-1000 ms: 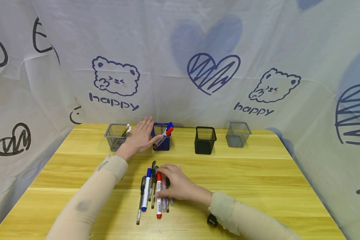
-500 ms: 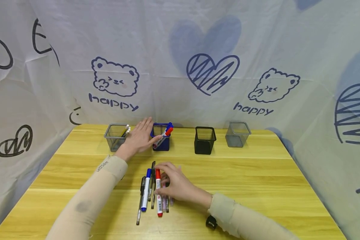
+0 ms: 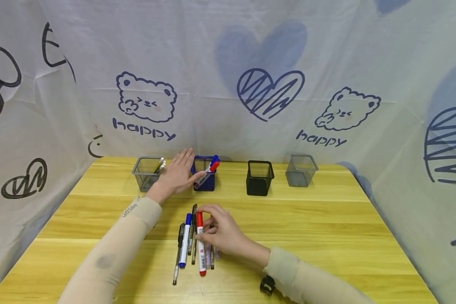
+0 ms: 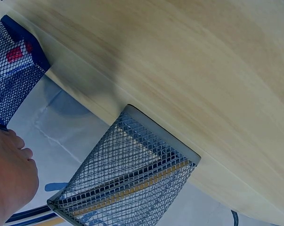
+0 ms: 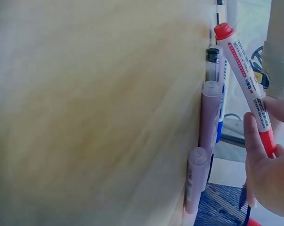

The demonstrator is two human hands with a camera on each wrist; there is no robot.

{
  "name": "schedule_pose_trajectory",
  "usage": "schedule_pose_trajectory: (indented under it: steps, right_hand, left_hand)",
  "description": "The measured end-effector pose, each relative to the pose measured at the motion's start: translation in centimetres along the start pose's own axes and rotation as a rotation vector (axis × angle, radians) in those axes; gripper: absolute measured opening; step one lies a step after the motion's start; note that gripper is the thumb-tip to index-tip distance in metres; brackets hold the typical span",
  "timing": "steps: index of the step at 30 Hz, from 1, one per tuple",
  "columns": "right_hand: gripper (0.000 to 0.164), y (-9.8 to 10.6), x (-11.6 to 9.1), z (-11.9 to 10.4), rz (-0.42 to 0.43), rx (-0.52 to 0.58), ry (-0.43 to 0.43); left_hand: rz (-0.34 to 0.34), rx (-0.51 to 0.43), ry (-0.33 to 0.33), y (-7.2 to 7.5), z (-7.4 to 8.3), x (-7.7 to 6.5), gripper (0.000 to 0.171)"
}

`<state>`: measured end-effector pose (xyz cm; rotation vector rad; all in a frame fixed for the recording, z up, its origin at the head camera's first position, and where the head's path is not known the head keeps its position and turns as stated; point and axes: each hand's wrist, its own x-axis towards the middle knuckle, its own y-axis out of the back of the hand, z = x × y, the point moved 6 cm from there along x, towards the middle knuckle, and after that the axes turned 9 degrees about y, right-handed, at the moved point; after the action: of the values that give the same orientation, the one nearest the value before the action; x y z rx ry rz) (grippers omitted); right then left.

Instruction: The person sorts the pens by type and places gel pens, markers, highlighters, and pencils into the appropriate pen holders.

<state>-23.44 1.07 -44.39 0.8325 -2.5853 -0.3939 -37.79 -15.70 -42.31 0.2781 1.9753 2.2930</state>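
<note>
My right hand (image 3: pixel 228 234) pinches a red whiteboard marker (image 3: pixel 201 255) between thumb and fingers near its red cap. The marker is tilted in the right wrist view, its far end over the other pens. My left hand (image 3: pixel 175 174) lies with straight fingers beside the blue mesh pen holder (image 3: pixel 210 185), its thumb across the holder's front. A red and a blue marker (image 3: pixel 215 159) lean inside that holder. Beside the held marker lie a blue marker (image 3: pixel 184 247), several black pens (image 3: pixel 176 270) and pale purple pens (image 5: pixel 210 113), partly hidden by my right hand.
Left of my left hand stands a grey mesh holder (image 3: pixel 141 177) with white-tipped sticks or pens. A black mesh holder (image 3: pixel 259 185) and another grey holder (image 3: pixel 301 174) stand to the right. A printed white curtain (image 3: pixel 209 114) hangs behind the wooden table (image 3: pixel 327 236).
My right hand has drawn the red marker's cap end slightly up and to the left from the other pens. The left hand stays put at the blue holder.
</note>
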Motion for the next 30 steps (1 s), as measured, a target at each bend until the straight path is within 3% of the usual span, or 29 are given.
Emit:
schedule_pose_trajectory:
  steps: [11, 30]
  right_hand:
    - [0.057, 1.3, -0.2, -1.1, 0.091, 0.108, 0.01]
    - [0.034, 5.8, 0.9, -3.2, 0.299, 0.226, 0.218]
  left_hand:
    - [0.002, 0.004, 0.003, -0.1, 0.0, 0.1, 0.09]
    - [-0.016, -0.01, 0.01, -0.2, -0.1, 0.1, 0.09]
